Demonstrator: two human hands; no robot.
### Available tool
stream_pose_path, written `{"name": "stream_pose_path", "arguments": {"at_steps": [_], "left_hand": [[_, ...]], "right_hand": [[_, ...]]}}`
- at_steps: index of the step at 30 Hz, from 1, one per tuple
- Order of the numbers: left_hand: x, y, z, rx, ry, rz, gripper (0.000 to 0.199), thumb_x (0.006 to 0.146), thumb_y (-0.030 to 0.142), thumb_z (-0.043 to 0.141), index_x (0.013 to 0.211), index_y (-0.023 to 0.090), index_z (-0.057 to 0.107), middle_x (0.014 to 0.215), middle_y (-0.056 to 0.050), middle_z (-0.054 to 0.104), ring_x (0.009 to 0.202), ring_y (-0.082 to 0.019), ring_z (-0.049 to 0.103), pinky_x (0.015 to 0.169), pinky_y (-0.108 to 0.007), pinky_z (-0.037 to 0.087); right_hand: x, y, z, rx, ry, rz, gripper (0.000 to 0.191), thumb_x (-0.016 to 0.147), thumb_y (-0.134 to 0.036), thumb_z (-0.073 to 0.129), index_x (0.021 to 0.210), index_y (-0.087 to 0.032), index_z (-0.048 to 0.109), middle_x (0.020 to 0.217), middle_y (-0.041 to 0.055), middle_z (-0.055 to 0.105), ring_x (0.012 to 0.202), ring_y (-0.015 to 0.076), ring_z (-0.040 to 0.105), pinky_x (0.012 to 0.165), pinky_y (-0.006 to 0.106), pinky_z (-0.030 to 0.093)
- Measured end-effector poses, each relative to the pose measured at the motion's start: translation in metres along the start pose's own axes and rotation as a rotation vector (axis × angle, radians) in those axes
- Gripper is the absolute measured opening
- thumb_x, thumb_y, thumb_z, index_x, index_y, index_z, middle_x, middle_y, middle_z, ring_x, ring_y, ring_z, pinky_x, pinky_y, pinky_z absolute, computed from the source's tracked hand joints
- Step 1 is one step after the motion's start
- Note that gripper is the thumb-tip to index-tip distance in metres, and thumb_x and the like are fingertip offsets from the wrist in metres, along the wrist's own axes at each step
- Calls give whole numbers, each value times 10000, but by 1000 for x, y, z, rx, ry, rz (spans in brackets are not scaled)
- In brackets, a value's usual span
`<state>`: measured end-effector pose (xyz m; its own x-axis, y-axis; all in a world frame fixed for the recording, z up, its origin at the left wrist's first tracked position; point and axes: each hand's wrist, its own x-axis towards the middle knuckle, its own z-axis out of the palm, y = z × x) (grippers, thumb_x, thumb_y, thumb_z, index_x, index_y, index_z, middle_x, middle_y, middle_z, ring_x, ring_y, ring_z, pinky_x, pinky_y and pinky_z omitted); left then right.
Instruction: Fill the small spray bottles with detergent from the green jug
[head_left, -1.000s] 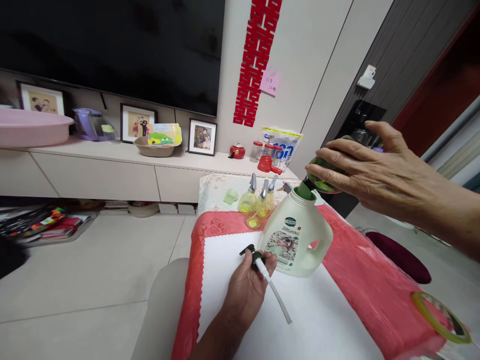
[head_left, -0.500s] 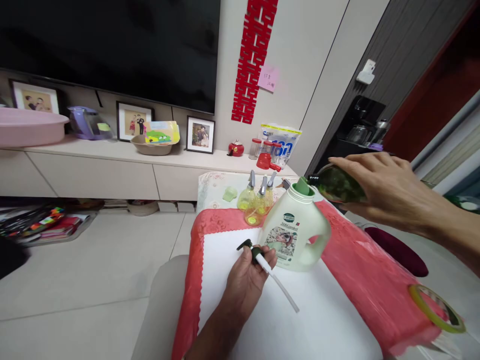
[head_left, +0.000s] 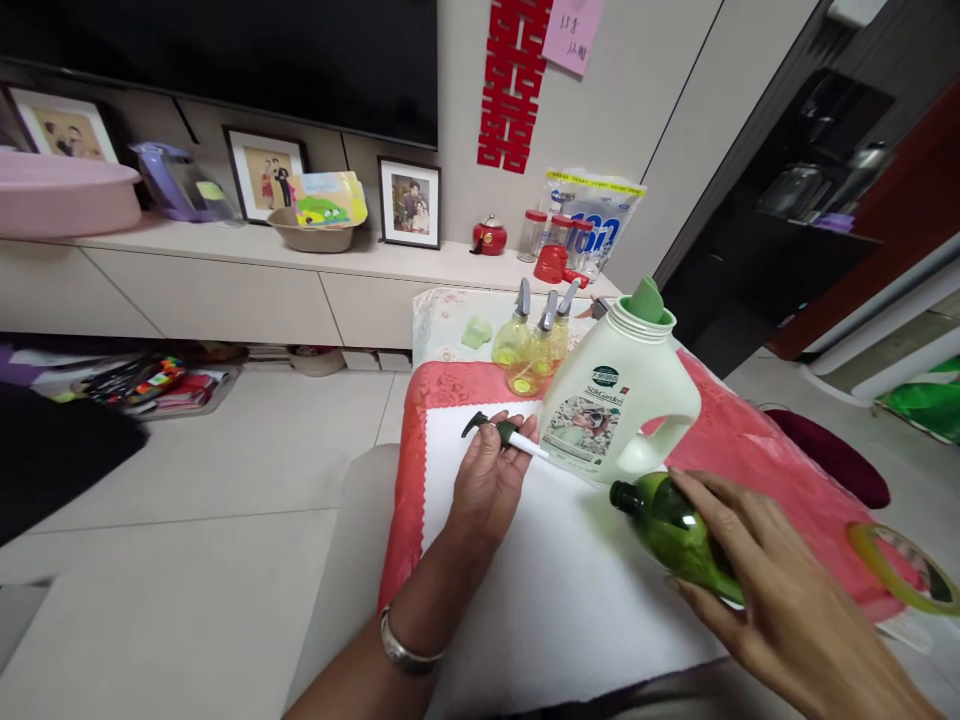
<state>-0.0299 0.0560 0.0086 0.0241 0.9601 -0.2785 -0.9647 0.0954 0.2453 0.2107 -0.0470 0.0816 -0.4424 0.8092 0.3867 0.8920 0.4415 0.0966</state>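
Observation:
My left hand (head_left: 491, 470) is closed round a dark green pump head (head_left: 507, 432) with a white tube, held over the white board near the jug. In my right hand (head_left: 757, 570) is a green bottle (head_left: 679, 530), tilted, its dark open neck pointing left and its body low above the board. Behind both hands the large pale green jug (head_left: 577, 400) stands upright with no cap on; a green spout shows in its mouth. Several clear yellowish spray bottles (head_left: 525, 352) with grey triggers stand left of the jug.
A red cloth (head_left: 409, 480) lies under the white board (head_left: 555, 600). A yellow tape roll (head_left: 900, 570) lies at the right. Behind, a long cabinet (head_left: 247, 290) holds frames, a pink basin (head_left: 67, 195), a red pot (head_left: 489, 237) and jars.
My right hand has brought the green bottle down from the jug's mouth to low over the board. My left hand still holds the pump, its tube turned nearer to level. The view has tilted down.

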Motion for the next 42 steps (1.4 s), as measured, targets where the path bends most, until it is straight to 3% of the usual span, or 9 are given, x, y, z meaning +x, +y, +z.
{"name": "stream_pose_path", "arguments": {"at_steps": [4,8,23,29,31,33,38,42], "left_hand": [[1,-1,-1,33,-16,14,140,975,227,548,958,134,651,951,-95,729,1010,-233,730,1077,-457,481],[-3,-4,-1,84,-57,33,96,928,227,632,958,137,652,957,-95,724,1062,-261,711,1090,-497,458],[-19,-14,0,228,-360,-45,321,769,330,817,979,149,655,959,-85,724,1117,-288,673,1101,-465,406],[-21,-15,3,259,-369,-35,318,774,356,806,983,156,673,986,-95,739,1123,-281,664,1091,-445,407],[-23,-13,4,273,-379,-42,314,777,369,799,975,158,678,995,-100,740,1145,-290,651,1088,-446,407],[-25,-10,6,284,-411,-73,316,772,385,799,964,163,681,1003,-102,739,1164,-306,640,1084,-455,410],[-31,-4,9,280,-494,-161,268,795,355,771,959,173,662,1017,-107,730,1150,-329,646,1052,-477,435],[-34,-6,9,306,-469,-146,199,886,370,658,960,192,607,993,-107,731,1118,-309,654,1011,-462,464]], "right_hand": [[-6,-9,15,-8,-12,54,605,983,-403,414,1555,-230,315,1383,93,431,1183,288,487,899,452,483],[-4,-17,21,-7,24,81,615,976,-423,417,1547,-218,317,1378,111,428,1162,305,483,847,458,477],[27,-59,37,72,143,66,590,990,-429,456,1517,-195,330,1408,113,402,1248,299,443,929,454,441],[32,-63,38,194,193,67,585,990,-365,518,1526,-232,326,1432,106,383,1281,286,437,1023,468,429],[29,-59,42,333,231,88,604,961,-367,590,1510,-258,365,1424,90,401,1288,280,442,1054,463,427],[24,-54,48,637,216,212,595,928,-407,651,1470,-292,434,1401,68,442,1284,271,462,1050,434,458],[17,-51,66,1839,-39,773,585,885,-578,659,1351,-231,599,1322,111,525,1155,283,579,1000,421,515],[24,-65,70,2101,19,1004,494,738,-523,827,1107,-207,735,1236,95,586,1097,296,604,1018,452,501]]}}
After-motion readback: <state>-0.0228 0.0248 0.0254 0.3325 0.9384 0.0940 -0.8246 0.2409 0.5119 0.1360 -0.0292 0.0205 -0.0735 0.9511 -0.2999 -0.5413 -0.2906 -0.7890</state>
